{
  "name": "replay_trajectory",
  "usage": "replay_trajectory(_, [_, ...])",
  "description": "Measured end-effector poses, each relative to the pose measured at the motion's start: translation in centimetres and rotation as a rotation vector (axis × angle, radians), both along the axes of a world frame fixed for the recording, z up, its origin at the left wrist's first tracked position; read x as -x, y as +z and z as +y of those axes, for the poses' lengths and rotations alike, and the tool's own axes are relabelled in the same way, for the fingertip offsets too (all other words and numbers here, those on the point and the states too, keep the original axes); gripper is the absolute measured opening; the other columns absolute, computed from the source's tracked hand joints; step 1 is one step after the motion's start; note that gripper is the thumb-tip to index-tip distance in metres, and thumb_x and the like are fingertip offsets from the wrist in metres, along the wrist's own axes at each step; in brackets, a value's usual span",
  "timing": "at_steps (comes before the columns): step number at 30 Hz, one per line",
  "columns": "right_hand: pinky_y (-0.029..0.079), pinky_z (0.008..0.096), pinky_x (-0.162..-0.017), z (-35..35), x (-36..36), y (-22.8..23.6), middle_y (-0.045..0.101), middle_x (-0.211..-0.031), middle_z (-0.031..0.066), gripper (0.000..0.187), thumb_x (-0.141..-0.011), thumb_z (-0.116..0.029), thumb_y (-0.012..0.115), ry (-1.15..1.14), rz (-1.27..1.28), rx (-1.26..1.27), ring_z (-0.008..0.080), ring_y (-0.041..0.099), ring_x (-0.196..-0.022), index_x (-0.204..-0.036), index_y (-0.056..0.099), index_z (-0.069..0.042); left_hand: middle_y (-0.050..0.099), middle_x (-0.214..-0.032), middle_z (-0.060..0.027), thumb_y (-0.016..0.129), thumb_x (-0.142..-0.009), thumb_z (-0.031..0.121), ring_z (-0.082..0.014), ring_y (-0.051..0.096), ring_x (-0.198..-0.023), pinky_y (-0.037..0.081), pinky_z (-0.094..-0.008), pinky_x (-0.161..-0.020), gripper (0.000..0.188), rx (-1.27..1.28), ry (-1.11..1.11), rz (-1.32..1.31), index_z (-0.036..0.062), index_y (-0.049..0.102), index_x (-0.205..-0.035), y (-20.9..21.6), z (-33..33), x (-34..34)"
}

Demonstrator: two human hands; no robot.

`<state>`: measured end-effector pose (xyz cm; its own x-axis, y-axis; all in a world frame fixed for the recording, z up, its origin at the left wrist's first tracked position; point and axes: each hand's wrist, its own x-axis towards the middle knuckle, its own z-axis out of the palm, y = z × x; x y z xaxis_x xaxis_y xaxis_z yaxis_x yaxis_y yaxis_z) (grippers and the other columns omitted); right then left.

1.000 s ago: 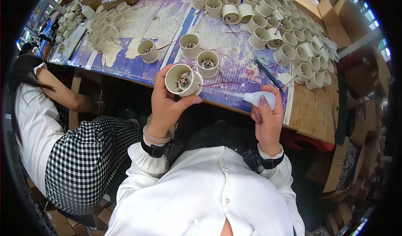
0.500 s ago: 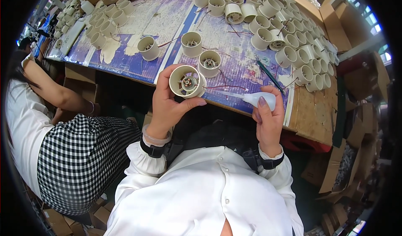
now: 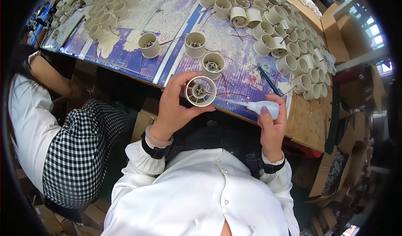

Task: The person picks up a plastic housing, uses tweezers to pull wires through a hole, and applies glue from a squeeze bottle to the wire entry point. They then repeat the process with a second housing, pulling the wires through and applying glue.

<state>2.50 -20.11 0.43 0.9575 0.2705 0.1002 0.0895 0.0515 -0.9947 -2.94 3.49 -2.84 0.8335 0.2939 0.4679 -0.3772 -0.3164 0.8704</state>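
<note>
My left hand grips a cream plastic fan housing by its rim, just off the table's front edge. Its open end faces me, showing spokes and a round motor core with copper-coloured windings. In my right hand is a small translucent squeeze bottle, its long thin nozzle pointing left toward the housing without touching it. Beyond my left hand stand three similar housings: one nearest, one behind it and one to the left, with thin wires trailing from them.
Many more housings crowd the table's right and far side, and another group stands far left. A dark green pen-like tool lies on the worn purple table. A co-worker in a checked skirt sits at my left. Cardboard boxes flank the right.
The housing in my left hand has shifted right and slightly nearer, and its open end is turned more squarely toward me. The bottle has moved a little right and nearer.
</note>
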Motion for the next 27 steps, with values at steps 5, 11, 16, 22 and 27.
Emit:
replay_trajectory(5, [0.029,0.016,-0.054,-0.4,-0.1,0.1,0.05,-0.083,-0.0043,0.032,-0.093,-0.018,0.061,0.007,-0.03,0.044,0.0009,0.038,-0.063,-0.12,0.048,-0.007,0.059,-0.11,-0.0068,0.091,-0.058,0.018,-0.0194,0.059,-0.089,0.049,-0.0285,-0.076,0.072,-0.05,0.023,-0.004,0.0081,0.054,-0.119,-0.6,-0.2,-0.3])
replay_trajectory(11, [0.036,0.0166,-0.065,-0.5,0.1,1.4,0.052,-0.092,-0.002,0.035,-0.092,-0.019,0.062,0.019,-0.077,0.124,0.0032,0.045,-0.076,-0.121,0.047,-0.006,0.059,-0.108,-0.0067,0.091,-0.058,0.018,-0.0208,0.059,-0.091,0.049,-0.0295,-0.078,0.072,-0.044,0.002,-0.009,0.0083,0.054,-0.119,-0.9,-0.5,-0.5])
replay_trajectory(16, [0.039,0.0191,-0.074,-0.9,0.4,2.5,0.053,-0.097,0.0005,0.036,-0.092,-0.018,0.061,0.047,-0.118,0.172,0.0061,0.048,-0.085,-0.122,0.047,-0.005,0.059,-0.11,-0.0064,0.091,-0.058,0.018,-0.0211,0.059,-0.092,0.049,-0.0296,-0.078,0.072,-0.007,0.002,-0.026,0.0083,0.054,-0.118,-0.7,-0.7,-0.6])
replay_trajectory(22, [0.041,0.0187,-0.069,-1.0,0.6,3.1,0.056,-0.095,0.0012,0.034,-0.091,-0.012,0.063,0.029,-0.152,0.182,0.0051,0.049,-0.078,-0.119,0.046,-0.005,0.06,-0.112,-0.0057,0.091,-0.057,0.02,-0.0222,0.059,-0.094,0.048,-0.0306,-0.081,0.072,-0.033,-0.002,-0.031,0.0076,0.053,-0.118,-0.2,-0.6,-0.4])
replay_trajectory(27, [0.038,0.0179,-0.064,-1.1,0.6,3.1,0.053,-0.09,-0.0008,0.034,-0.092,-0.015,0.06,0.014,-0.121,0.196,0.004,0.046,-0.073,-0.121,0.046,-0.005,0.06,-0.112,-0.0062,0.091,-0.058,0.021,-0.0237,0.059,-0.098,0.048,-0.0316,-0.083,0.072,-0.016,-0.014,-0.035,0.0072,0.053,-0.118,0.2,-0.7,-0.2])
